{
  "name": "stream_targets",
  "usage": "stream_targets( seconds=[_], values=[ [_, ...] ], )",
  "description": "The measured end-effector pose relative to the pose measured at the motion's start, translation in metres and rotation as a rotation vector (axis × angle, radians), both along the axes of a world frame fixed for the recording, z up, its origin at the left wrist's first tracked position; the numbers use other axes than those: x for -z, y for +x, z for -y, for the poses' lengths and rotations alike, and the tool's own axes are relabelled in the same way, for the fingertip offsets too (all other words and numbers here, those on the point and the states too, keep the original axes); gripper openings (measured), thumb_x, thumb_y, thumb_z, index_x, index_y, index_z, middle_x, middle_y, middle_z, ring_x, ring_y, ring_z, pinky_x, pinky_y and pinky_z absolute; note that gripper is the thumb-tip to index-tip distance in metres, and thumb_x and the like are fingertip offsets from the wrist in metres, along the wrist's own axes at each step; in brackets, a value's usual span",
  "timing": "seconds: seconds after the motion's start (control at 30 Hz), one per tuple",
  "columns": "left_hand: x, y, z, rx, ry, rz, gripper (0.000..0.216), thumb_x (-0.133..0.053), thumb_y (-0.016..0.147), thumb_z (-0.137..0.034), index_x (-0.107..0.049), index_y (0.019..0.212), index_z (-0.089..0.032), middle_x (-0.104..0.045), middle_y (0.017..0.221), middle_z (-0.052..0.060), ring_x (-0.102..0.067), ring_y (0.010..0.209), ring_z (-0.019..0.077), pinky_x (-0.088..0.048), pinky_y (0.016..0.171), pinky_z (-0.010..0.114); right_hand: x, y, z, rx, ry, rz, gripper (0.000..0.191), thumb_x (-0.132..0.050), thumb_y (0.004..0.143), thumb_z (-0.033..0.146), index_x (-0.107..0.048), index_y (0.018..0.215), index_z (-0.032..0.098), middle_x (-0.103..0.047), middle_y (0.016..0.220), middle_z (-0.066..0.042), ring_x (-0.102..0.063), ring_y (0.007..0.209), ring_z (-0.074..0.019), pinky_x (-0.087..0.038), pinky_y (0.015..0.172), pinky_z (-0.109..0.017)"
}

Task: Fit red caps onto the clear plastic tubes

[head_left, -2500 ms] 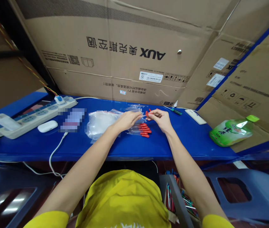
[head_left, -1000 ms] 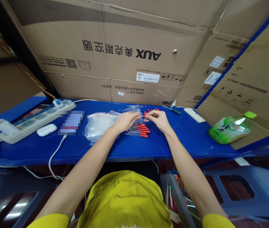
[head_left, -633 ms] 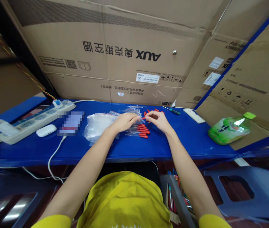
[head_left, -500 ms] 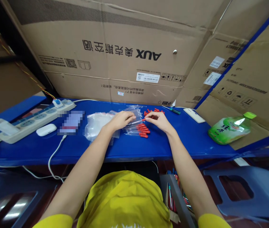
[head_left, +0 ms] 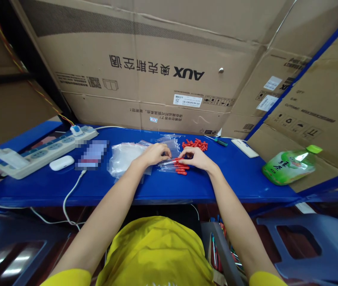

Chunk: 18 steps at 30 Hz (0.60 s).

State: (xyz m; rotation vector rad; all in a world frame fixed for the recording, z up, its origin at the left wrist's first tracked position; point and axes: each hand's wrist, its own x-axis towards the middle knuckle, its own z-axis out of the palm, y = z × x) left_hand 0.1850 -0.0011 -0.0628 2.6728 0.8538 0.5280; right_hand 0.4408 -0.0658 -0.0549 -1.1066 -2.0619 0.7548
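Note:
Glass droppers with red rubber bulbs lie in a row on the blue table, tubes pointing left. My right hand is closed in a pinch at the bulb end of a dropper at the top of this row. Just left of it, my left hand has its fingers curled together over the glass tubes; what its fingertips hold is hidden. Behind the hands lies a pile of bare glass tubes. Loose red rubber bulbs are heaped beyond my right hand. Clear zip bags lie beside my left wrist.
A screwdriver and a white slab-like device lie at the back right, near a green drink bottle on its side. To the left are a phone, a white case and a power strip. A large carton stands behind.
Both hands have come slightly nearer to me, down onto the row of droppers. The dropper held between them has been lowered to the row, and the bulb heap shows more fully.

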Motion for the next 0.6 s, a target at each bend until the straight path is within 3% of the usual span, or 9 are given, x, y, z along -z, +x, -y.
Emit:
stream_targets(
  seconds=[0.33,0.6],
  values=[
    [0.001,0.004,0.002,-0.067,0.081,-0.063,0.016,-0.069,0.093,-0.033,-0.082,0.096,-0.025,-0.076,0.1,0.004,-0.068,0.084,0.018,-0.046,0.07,0.025,0.003,-0.001,-0.002,0.0,0.014,0.018,0.032,-0.084,0.08,0.052,-0.08,0.085,0.021,-0.068,0.078,-0.002,-0.051,0.067,-0.0155,-0.04,0.062,-0.03],
    [0.0,0.002,0.004,-0.143,0.131,-0.002,0.014,-0.065,0.095,-0.028,-0.077,0.096,-0.021,-0.075,0.102,0.005,-0.068,0.089,0.0194,-0.046,0.072,0.026,0.015,0.009,-0.015,0.272,0.05,-0.061,0.033,-0.071,0.089,0.052,-0.077,0.087,0.019,-0.071,0.072,-0.002,-0.056,0.063,-0.0165,-0.042,0.064,-0.031]
  ],
)
